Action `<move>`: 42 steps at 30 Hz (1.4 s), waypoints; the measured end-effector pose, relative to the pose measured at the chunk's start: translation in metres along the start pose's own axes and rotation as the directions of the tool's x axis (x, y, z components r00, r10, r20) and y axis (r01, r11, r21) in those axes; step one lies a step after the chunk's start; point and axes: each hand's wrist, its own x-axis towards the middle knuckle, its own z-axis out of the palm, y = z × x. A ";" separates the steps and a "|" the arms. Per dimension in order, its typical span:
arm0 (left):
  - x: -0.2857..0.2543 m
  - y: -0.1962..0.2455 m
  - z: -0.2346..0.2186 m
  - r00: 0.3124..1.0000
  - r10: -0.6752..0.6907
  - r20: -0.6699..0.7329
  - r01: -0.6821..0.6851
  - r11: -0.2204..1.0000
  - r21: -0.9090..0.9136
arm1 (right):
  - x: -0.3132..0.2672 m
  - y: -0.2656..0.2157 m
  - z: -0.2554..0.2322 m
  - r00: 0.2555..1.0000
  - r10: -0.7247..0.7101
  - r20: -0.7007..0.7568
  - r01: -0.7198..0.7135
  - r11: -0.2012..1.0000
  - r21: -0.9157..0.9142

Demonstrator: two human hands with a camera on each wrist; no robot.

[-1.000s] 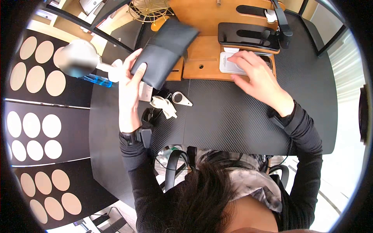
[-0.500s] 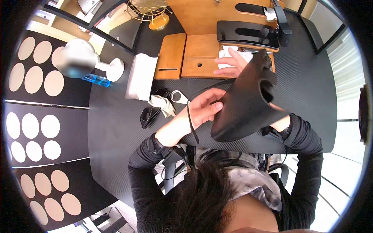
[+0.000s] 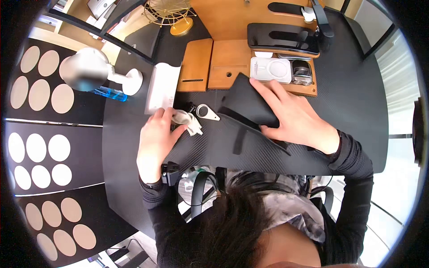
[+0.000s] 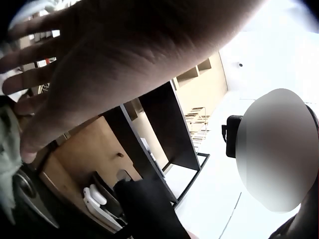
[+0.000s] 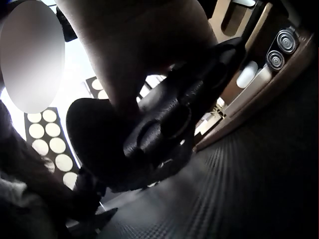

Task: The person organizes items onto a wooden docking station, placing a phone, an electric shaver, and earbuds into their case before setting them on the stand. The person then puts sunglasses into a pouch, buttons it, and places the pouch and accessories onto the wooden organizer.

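My right hand (image 3: 297, 111) grips a black leather pouch (image 3: 250, 105) low over the middle of the desk, fingers along its far edge and thumb on its near side. A black strap (image 3: 240, 142) hangs from the pouch. In the right wrist view the pouch (image 5: 164, 124) looks dark, with rounded openings. My left hand (image 3: 156, 140) is at a crumpled pale cloth (image 3: 190, 123), fingertips and thumb at its edge. Its fingers (image 4: 35, 55) look straight and spread in the left wrist view. Right of the cloth lies a white teardrop-shaped piece with a ring (image 3: 206, 111).
A wooden organiser (image 3: 230, 62) stands at the back, with a white round-pad charger (image 3: 270, 69) in a tray and a black phone-like slab (image 3: 283, 38) above. A white box (image 3: 163, 87) and a white lamp (image 3: 132, 81) stand left. The black desk (image 3: 339, 107) extends right.
The dark pouch left my left hand and turned over near my right, which now grips it lower down. My left hand moved back left to the cloth, covering where the sunglasses lay.
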 end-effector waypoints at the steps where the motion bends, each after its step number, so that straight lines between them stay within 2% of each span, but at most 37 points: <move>1: -0.003 -0.001 0.003 1.000 -0.003 0.007 0.003 1.000 0.011 | 0.000 0.000 0.005 0.997 0.013 0.074 -0.009 0.999 -0.050; 4: -0.011 0.000 0.019 0.994 0.075 -0.074 -0.076 0.997 -0.013 | -0.002 0.009 0.022 0.991 -0.008 0.131 0.017 0.997 -0.072; 5: -0.011 0.001 0.024 0.995 0.071 -0.073 -0.072 0.997 -0.015 | -0.003 0.011 0.024 0.985 -0.014 0.170 0.034 0.992 -0.119; 9: -0.004 0.005 0.038 0.984 0.067 -0.163 -0.070 0.997 -0.013 | 0.000 0.009 0.019 0.975 0.027 0.221 -0.005 0.995 -0.100; 12: -0.001 0.010 0.043 0.985 0.053 -0.162 -0.046 0.998 0.049 | 0.000 0.011 0.020 0.974 0.030 0.223 -0.009 0.995 -0.097; 15: -0.004 0.008 0.043 0.978 0.093 -0.185 -0.084 0.995 0.058 | 0.000 0.015 0.024 0.982 0.004 0.189 0.015 0.995 -0.099; 21: -0.001 0.010 0.032 0.959 0.248 -0.139 -0.253 0.967 -0.020 | 0.002 0.022 0.028 0.978 0.039 0.202 -0.026 0.997 -0.071; 23: 0.001 0.013 0.030 0.924 0.300 -0.235 -0.345 0.921 -0.179 | 0.001 0.024 0.030 0.982 0.021 0.186 -0.009 0.998 -0.061; 26: 0.004 0.017 0.030 0.901 0.319 -0.294 -0.371 0.919 -0.138 | 0.002 0.024 0.029 0.984 0.007 0.179 0.002 0.999 -0.048; 27: 0.004 0.018 0.028 0.900 0.321 -0.294 -0.372 0.918 -0.139 | 0.002 0.024 0.028 0.982 0.011 0.190 -0.002 0.999 -0.044; 29: 0.003 0.018 0.022 0.922 0.232 -0.310 -0.243 0.970 0.006 | 0.003 0.025 0.028 0.981 0.016 0.194 -0.007 0.999 -0.047; 30: 0.006 0.012 0.024 0.894 0.234 -0.381 -0.217 0.972 0.088 | 0.003 0.025 0.029 0.980 0.018 0.199 -0.009 0.999 -0.048; 31: 0.007 0.009 0.027 0.895 0.235 -0.379 -0.218 0.972 0.088 | 0.003 0.024 0.029 0.980 0.020 0.199 -0.011 0.999 -0.046; 33: 0.011 0.006 0.032 0.887 0.173 -0.428 -0.132 0.983 0.124 | 0.003 0.025 0.028 0.980 0.017 0.201 -0.008 0.999 -0.047; 34: 0.013 0.006 0.034 0.872 0.185 -0.453 -0.144 0.982 0.124 | 0.003 0.026 0.029 0.980 0.019 0.199 -0.010 0.999 -0.048; 35: 0.014 0.006 0.035 0.871 0.187 -0.453 -0.146 0.982 0.123 | 0.003 0.027 0.030 0.982 0.008 0.187 0.001 0.999 -0.045; 37: 0.015 0.007 0.038 0.894 0.278 -0.351 -0.225 0.957 0.183 | 0.002 0.028 0.031 0.985 -0.004 0.175 0.011 0.999 -0.040; 39: 0.014 0.009 0.038 0.895 0.280 -0.348 -0.240 0.959 0.153 | 0.003 0.027 0.029 0.981 0.010 0.194 -0.003 0.999 -0.036; 42: 0.009 0.011 0.034 0.904 0.354 -0.239 -0.347 0.935 0.073 | 0.003 0.027 0.029 0.980 0.013 0.197 -0.007 0.999 -0.033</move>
